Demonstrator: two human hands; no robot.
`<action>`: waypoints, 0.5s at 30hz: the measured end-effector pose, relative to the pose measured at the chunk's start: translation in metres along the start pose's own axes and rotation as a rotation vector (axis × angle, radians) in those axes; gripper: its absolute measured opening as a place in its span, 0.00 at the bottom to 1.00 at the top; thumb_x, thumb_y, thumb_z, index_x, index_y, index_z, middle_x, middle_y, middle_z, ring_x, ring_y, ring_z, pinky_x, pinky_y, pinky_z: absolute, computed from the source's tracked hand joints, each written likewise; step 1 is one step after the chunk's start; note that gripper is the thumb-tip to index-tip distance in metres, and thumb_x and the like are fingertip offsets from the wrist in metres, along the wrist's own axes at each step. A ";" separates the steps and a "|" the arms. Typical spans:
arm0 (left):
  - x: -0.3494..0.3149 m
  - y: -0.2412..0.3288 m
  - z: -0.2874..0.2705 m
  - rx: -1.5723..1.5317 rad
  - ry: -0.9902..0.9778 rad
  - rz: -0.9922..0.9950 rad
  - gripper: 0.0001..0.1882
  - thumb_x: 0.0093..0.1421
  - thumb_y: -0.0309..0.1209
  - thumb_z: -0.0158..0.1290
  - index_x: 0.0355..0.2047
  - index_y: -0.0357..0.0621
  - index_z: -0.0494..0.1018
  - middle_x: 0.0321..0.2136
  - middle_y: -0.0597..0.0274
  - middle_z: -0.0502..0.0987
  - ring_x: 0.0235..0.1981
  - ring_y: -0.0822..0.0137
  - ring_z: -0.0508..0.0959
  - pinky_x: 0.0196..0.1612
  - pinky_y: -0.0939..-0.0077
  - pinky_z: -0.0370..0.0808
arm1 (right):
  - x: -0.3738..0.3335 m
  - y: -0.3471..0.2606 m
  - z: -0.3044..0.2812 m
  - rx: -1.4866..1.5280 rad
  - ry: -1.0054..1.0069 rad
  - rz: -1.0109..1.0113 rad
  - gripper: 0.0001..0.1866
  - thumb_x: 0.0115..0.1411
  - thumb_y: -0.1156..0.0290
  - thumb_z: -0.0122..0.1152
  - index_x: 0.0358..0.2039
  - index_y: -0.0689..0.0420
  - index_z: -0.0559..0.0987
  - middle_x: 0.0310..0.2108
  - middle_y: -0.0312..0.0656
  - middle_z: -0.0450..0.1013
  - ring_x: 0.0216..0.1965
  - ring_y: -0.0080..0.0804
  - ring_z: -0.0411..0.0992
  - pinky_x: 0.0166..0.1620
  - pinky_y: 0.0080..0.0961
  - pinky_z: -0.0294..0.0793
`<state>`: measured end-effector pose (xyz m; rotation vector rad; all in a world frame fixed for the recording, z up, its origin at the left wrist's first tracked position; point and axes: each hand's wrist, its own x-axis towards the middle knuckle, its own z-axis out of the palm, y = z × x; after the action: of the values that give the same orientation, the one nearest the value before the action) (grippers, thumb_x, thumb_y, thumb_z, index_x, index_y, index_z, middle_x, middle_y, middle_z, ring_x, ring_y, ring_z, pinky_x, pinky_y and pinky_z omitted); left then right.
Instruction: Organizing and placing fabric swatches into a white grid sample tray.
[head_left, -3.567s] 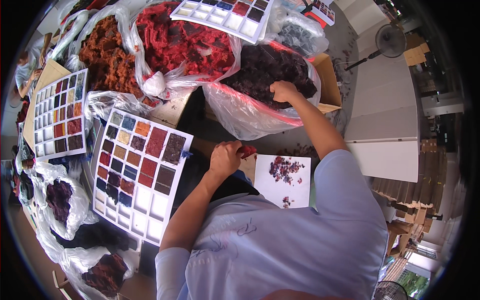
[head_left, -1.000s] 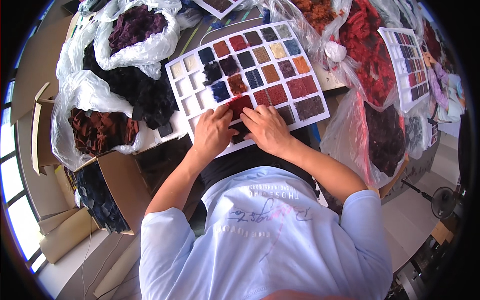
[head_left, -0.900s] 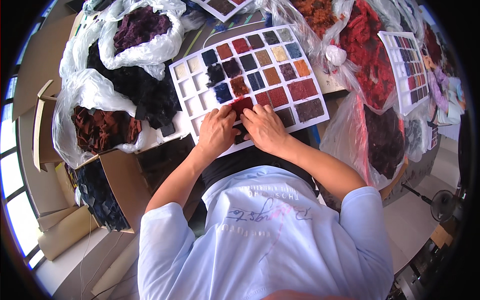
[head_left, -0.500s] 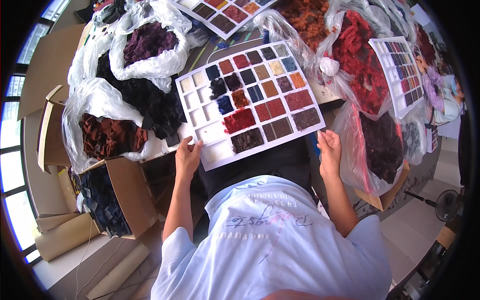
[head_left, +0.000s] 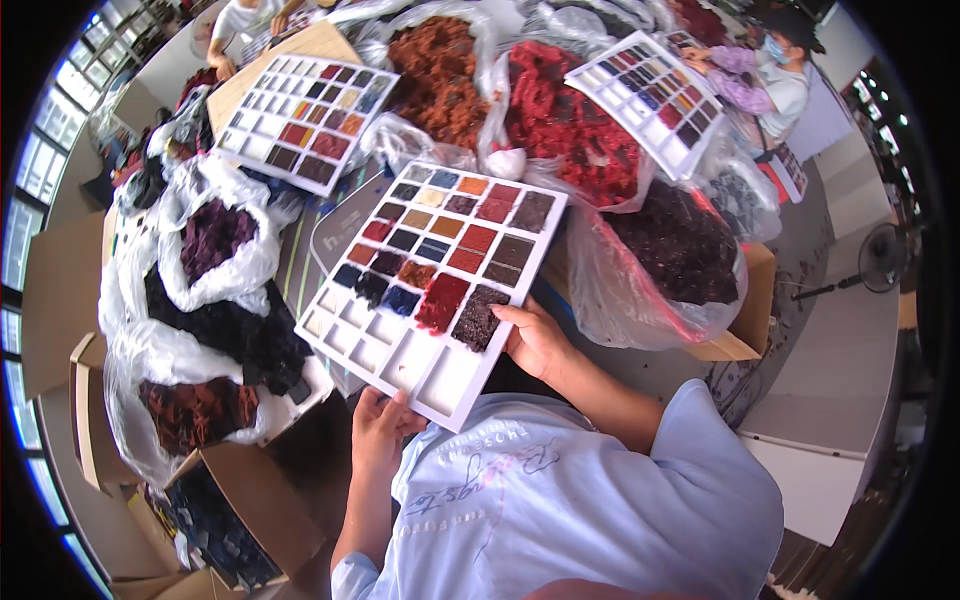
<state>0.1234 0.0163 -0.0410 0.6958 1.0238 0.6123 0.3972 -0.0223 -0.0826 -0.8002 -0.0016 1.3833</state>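
Note:
Tilted in front of my body is a white sample board (head_left: 447, 376) with a grid of shallow compartments. Many hold coloured fibre or fabric swatches; those toward its near left side are bare white. My left hand (head_left: 384, 425) pinches the board's near edge by the lower corner. At the right edge, my right hand (head_left: 537, 342) grips with the thumb on top, touching a dark brown fuzzy swatch (head_left: 480, 319), and its other fingers underneath. Beside that swatch is a red fuzzy one (head_left: 441, 303), with a dark blue tuft (head_left: 402, 300) farther left.
Similar sample boards stand at the far left (head_left: 290, 177) and far right (head_left: 655, 108). Plastic bags hold orange-brown fibre (head_left: 437, 75), red fibre (head_left: 570, 120) and dark fibre (head_left: 675, 240). A cardboard box (head_left: 262, 505) sits lower left. Co-workers (head_left: 775, 90) are at the back.
The sample board has turned, its far side swinging left. My right hand, previously near its corner, now grips the right edge with the thumb on top. The view has shifted, showing co-workers more fully.

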 end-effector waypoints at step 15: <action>0.051 0.005 0.013 0.244 -0.026 -0.024 0.10 0.66 0.35 0.58 0.41 0.42 0.76 0.27 0.63 0.79 0.24 0.71 0.79 0.31 0.78 0.78 | -0.008 -0.292 -0.104 -0.196 0.079 -0.630 0.21 0.59 0.79 0.57 0.54 0.61 0.75 0.47 0.46 0.78 0.48 0.41 0.78 0.55 0.39 0.76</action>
<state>0.1545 0.0538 -0.0605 0.9022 1.0920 0.4605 0.6944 -0.0736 -0.0099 -0.9173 -0.3082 0.7606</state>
